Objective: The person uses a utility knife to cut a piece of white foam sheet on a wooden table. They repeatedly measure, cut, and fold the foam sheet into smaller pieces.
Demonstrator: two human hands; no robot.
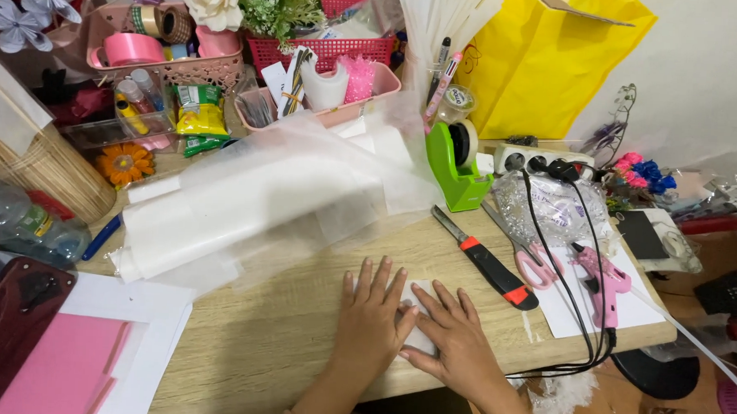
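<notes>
Head view: hands (413, 327) on flat paper (420, 315)

Green-yellow snack packet (199, 110) beside pink basket (218, 69)

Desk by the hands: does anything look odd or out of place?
Nothing is spilled or broken. The sheer sheet sprawls off its roll, and black cables cross the pink glue gun. Both hands press flat on a small white paper.

Bench (299, 335): light wood grain, filling centre of frame
Wall (700, 72): plain white, upper right
Floor (623, 404): brown, lower right
</notes>
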